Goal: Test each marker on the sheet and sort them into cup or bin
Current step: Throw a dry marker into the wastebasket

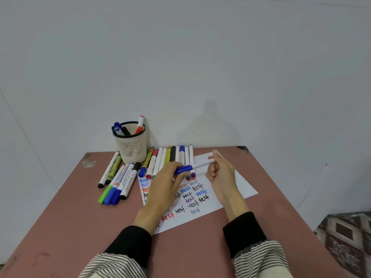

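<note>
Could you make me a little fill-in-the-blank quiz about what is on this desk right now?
1. Both hands hold one marker; the left hand grips its ____ cap.
2. The word written again and again on the paper sheet is ____.
3. The mesh cup stands to the ____ of the sheet.
4. The right hand holds the marker's ____ barrel.

Missing words: blue; test; left; white
</note>
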`<state>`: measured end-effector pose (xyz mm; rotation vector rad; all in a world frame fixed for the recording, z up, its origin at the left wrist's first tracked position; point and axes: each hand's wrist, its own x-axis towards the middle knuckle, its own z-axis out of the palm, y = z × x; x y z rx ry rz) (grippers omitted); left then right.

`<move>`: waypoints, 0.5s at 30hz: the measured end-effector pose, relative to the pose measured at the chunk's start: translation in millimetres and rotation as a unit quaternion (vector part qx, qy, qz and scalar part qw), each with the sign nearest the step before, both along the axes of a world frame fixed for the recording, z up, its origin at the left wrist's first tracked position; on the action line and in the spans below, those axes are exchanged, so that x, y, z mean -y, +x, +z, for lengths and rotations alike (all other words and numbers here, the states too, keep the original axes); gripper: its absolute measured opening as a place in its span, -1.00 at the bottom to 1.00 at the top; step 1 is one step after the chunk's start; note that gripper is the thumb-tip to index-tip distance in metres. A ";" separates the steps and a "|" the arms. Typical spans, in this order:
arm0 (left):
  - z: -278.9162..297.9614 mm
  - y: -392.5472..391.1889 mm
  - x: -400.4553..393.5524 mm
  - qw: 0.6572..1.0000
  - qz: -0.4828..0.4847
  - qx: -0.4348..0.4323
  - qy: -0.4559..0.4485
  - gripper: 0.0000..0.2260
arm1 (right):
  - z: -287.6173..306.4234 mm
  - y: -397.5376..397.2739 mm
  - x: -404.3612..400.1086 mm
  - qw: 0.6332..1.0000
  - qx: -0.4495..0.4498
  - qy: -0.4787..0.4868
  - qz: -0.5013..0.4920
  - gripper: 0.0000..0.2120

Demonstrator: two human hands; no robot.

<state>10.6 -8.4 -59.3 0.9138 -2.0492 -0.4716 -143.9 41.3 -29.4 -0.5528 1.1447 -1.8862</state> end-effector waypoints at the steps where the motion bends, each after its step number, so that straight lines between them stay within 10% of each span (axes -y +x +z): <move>1: -2.1 0.5 1.6 0.999 -0.005 0.027 -0.030 -0.80 | -0.4 2.5 -0.4 0.999 -0.026 0.022 0.018 -0.77; 15: 4.8 -0.4 -6.3 0.969 0.033 0.225 -0.094 -0.66 | 3.5 17.6 -3.7 0.975 -0.200 0.072 0.065 -0.70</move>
